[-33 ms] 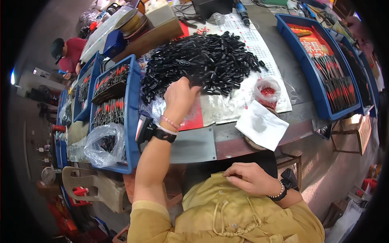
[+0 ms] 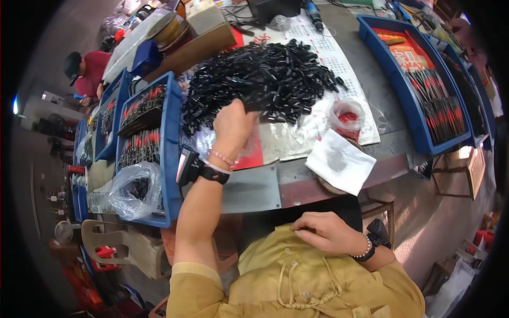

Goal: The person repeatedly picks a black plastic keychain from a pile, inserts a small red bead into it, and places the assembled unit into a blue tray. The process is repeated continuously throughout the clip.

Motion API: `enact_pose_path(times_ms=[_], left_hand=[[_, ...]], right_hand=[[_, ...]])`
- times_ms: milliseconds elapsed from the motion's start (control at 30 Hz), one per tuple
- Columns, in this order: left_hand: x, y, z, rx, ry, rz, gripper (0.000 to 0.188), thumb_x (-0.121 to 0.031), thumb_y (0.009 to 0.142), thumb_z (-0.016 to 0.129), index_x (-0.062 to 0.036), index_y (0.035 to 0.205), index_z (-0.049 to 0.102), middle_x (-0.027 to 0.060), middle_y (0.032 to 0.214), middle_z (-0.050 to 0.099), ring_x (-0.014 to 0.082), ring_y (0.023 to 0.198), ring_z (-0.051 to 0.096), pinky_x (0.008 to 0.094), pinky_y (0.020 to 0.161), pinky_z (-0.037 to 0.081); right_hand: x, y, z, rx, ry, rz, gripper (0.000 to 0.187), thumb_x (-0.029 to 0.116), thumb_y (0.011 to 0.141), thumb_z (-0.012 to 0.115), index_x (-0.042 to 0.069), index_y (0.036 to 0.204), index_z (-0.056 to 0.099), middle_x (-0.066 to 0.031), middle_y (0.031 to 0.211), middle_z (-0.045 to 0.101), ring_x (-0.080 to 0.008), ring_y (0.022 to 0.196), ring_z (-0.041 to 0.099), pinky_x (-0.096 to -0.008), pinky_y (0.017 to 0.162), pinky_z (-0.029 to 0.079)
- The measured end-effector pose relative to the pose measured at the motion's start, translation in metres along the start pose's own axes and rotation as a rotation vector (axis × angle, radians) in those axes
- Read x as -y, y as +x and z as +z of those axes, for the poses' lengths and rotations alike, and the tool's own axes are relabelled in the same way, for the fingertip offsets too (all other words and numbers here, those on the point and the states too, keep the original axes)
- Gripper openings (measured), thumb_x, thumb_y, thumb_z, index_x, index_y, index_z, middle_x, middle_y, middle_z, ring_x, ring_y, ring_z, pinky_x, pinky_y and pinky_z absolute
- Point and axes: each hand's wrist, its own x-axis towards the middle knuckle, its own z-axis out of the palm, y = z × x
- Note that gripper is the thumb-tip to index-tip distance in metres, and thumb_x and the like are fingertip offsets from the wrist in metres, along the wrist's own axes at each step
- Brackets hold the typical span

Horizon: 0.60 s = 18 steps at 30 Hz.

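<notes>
Head view: black pieces (image 2: 260, 74) lie past the left hand (image 2: 233, 127), a printed sheet (image 2: 333, 61) rightward. I cannot tell whether it or the right hand (image 2: 328, 233) grips.

"Which way is open to the heap of small glossy black pieces (image 2: 270, 79)?"
"From the front, over the white paper sheet (image 2: 297, 140), between the left hand (image 2: 233, 125) and the clear plastic tub of red bits (image 2: 347, 117)."
"And the sides?"
"Left, a blue plastic tray (image 2: 172, 132) blocks; right, a grey tabletop (image 2: 369, 69) strip leaves room before another blue tray (image 2: 397, 79)."
</notes>
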Motion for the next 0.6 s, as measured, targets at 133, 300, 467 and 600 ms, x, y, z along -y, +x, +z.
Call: enact_pose_path(times_ms=[133, 300, 467, 600], left_hand=[[0.004, 0.001, 0.000, 0.007, -0.045, 0.023, 0.030, -0.027, 0.073, 0.074, 0.0009, 0.079, 0.064, 0.0190, 0.072, 0.064, 0.0352, 0.071, 0.064, 0.0414, 0.063, 0.049], [-0.004, -0.035, -0.038, 0.103, -0.521, -0.091, 0.026, -0.022, 0.079, 0.072, 0.0019, 0.089, 0.066, 0.0078, 0.066, 0.060, 0.0166, 0.055, 0.056, 0.0290, 0.052, 0.042], [-0.027, -0.115, -0.080, 0.535, -1.481, -0.312, 0.021, -0.018, 0.089, 0.064, 0.0002, 0.099, 0.066, -0.0044, 0.062, 0.051, 0.0035, 0.049, 0.042, 0.0172, 0.044, 0.031], [-0.049, -0.165, -0.071, 0.905, -1.764, -0.581, 0.027, -0.022, 0.088, 0.067, -0.0003, 0.103, 0.059, -0.0014, 0.065, 0.053, 0.0061, 0.044, 0.039, 0.0186, 0.042, 0.031]], right_hand=[[-0.003, -0.005, 0.002, -0.051, -0.024, -0.071, 0.014, 0.010, 0.089, 0.059, 0.000, 0.098, 0.062, -0.0120, 0.087, 0.062, -0.0272, 0.073, 0.062, -0.0326, 0.064, 0.049], [0.001, -0.005, -0.011, -0.071, -0.066, -0.044, 0.015, 0.009, 0.088, 0.059, 0.000, 0.100, 0.062, -0.0120, 0.089, 0.062, -0.0276, 0.077, 0.063, -0.0322, 0.068, 0.051], [0.017, 0.004, -0.016, -0.394, -0.026, -0.043, 0.035, 0.003, 0.078, 0.070, 0.003, 0.112, 0.061, -0.0102, 0.093, 0.061, -0.0182, 0.077, 0.061, -0.0265, 0.066, 0.050], [0.022, 0.020, -0.005, -0.502, -0.242, -0.328, 0.048, 0.000, 0.069, 0.076, 0.005, 0.114, 0.063, -0.0116, 0.093, 0.059, -0.0236, 0.072, 0.061, -0.0297, 0.060, 0.051]])
